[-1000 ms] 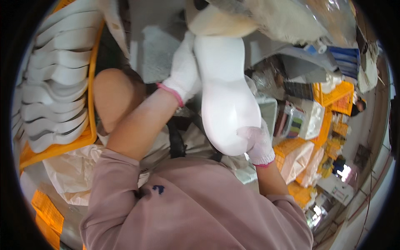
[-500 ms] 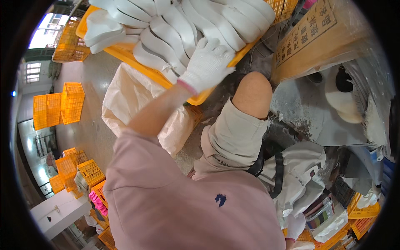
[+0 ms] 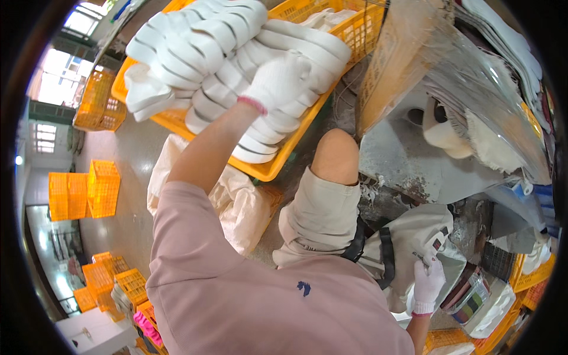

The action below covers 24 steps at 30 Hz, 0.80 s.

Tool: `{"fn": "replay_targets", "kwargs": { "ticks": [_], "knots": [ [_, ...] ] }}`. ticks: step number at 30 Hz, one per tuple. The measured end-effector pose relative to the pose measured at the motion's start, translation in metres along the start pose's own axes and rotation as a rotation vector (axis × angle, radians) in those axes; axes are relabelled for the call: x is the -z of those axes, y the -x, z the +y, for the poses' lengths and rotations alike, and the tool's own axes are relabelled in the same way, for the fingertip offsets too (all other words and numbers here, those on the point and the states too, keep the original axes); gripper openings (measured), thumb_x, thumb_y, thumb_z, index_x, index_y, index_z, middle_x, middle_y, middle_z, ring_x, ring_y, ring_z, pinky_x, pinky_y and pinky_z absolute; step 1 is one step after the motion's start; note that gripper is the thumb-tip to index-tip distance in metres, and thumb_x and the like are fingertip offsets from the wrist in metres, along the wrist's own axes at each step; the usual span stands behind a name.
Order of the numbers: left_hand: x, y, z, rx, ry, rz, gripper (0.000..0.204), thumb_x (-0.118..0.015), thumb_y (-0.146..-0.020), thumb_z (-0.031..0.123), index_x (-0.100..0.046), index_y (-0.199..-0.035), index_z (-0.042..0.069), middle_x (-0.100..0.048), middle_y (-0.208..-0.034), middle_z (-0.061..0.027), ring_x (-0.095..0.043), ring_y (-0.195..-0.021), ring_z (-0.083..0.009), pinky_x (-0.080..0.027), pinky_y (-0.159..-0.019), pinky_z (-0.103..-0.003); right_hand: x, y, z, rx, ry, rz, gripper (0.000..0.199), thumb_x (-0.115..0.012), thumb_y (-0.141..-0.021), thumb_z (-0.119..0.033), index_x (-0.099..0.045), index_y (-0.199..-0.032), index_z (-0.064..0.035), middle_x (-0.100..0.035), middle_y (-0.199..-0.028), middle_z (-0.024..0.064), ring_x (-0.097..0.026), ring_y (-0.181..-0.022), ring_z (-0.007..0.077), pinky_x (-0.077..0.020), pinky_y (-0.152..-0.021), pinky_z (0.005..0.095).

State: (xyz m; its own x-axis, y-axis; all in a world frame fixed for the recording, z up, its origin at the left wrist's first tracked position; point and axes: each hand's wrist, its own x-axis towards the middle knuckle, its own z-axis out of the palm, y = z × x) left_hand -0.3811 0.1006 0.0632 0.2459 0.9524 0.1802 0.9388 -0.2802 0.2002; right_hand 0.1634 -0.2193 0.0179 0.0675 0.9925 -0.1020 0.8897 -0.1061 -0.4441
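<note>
White sole-shaped foam pieces [image 3: 177, 56] lie stacked in rows in a yellow plastic crate [image 3: 269, 168] ahead of me. My left hand [image 3: 277, 86], in a white knitted glove with a pink cuff, rests among the pieces at the crate's right half. Its fingers are curled in, and the glove hides what they hold, if anything. My right hand [image 3: 428, 284], gloved the same way, is low on the right beside a pale grey cloth bag [image 3: 408, 236] with black straps. Its thumb and fingers stand slightly apart, with nothing visible between them.
A cream woven sack [image 3: 239, 219] stands below the crate. To the right are a plastic-wrapped carton [image 3: 393, 53] and a worn grey metal surface [image 3: 402, 154]. More yellow crates [image 3: 103, 188] stand on the floor to the left. My bare knee [image 3: 336, 157] is near the crate.
My left hand has gone from spread fingers to a curled grip over the foam pieces. My right hand has come up from the lower edge beside the cloth bag. The view has shifted.
</note>
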Motion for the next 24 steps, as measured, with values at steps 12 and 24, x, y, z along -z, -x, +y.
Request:
{"fn": "replay_targets", "kwargs": {
  "ticks": [12,24],
  "knots": [
    [0.02,-0.113,0.032,-0.269,-0.294,-0.273,0.028,-0.062,-0.097,0.031,-0.078,-0.098,0.008,-0.078,-0.104,-0.0176,-0.075,-0.1,-0.0422,-0.059,-0.088,-0.052,-0.002,0.007,-0.026,-0.17,-0.086,0.068,0.041,-0.074,-0.09,-0.016,-0.073,-0.127,0.0004,-0.073,-0.116,0.0204,-0.068,-0.107,0.0402,-0.0534,-0.095,0.0472],
    [0.129,0.037,0.008,-0.158,-0.223,0.073,0.025,-0.075,-0.08,0.021,-0.074,-0.1,0.006,-0.072,-0.103,-0.0157,-0.068,-0.111,-0.0375,-0.056,-0.095,-0.048,-0.029,-0.091,-0.177,0.541,-0.367,0.033,0.042,-0.075,-0.087,-0.011,-0.072,-0.13,-0.0073,-0.073,-0.107,0.0184,-0.069,-0.098,0.04,-0.0565,-0.09,0.0479]
  ]
}}
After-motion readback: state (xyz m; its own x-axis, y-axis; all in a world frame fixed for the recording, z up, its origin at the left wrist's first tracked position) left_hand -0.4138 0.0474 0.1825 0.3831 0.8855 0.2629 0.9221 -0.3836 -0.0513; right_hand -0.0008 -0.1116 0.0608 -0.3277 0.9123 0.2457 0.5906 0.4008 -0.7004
